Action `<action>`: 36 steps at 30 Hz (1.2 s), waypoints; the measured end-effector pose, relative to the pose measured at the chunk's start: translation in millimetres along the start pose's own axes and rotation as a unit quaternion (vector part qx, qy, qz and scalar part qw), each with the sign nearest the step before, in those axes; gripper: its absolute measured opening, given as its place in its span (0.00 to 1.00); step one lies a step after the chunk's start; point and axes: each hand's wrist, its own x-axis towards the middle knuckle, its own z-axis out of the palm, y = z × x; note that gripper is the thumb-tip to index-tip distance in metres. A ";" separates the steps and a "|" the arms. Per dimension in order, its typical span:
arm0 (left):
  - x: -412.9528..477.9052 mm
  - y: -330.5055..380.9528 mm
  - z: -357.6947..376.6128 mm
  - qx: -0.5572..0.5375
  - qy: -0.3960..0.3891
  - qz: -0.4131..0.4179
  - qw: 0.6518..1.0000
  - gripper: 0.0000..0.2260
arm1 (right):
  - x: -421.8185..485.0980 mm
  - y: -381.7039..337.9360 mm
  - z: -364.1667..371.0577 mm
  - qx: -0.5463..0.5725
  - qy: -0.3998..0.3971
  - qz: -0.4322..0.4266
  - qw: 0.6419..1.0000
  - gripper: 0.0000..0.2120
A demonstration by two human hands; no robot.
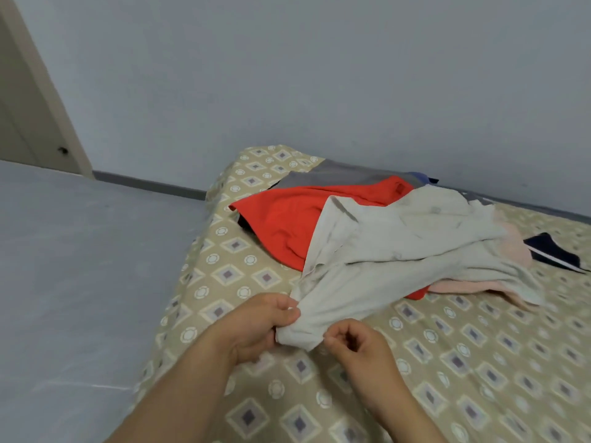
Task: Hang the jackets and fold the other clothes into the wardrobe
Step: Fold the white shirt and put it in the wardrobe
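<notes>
A pale grey-white shirt (399,251) lies spread over a heap of clothes on the patterned bed (447,362). My left hand (259,324) grips the near end of the shirt, fingers curled round the bunched cloth. My right hand (355,343) pinches the same end's edge just to the right. Under the shirt lie a red garment (287,225), a grey garment (335,177), a pink garment (473,284) and a dark navy piece (553,254) farther right.
The bed stands against a blue-grey wall (319,75) at the back. A grey floor (80,266) stretches to the left of the bed. A beige door frame (41,107) stands at the far left.
</notes>
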 end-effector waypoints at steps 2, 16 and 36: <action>-43.0 -15.5 -17.5 -0.005 0.011 0.010 1.000 0.09 | -23.4 3.7 4.1 -0.003 0.060 -0.023 0.998 0.10; -274.9 -133.8 -144.5 0.307 0.411 -0.026 0.858 0.05 | -126.5 30.9 30.3 -0.236 -0.061 -0.107 0.964 0.14; -134.7 -156.1 -109.0 0.376 0.389 0.138 0.830 0.21 | -5.5 58.0 13.1 -0.407 -0.057 -0.067 0.909 0.29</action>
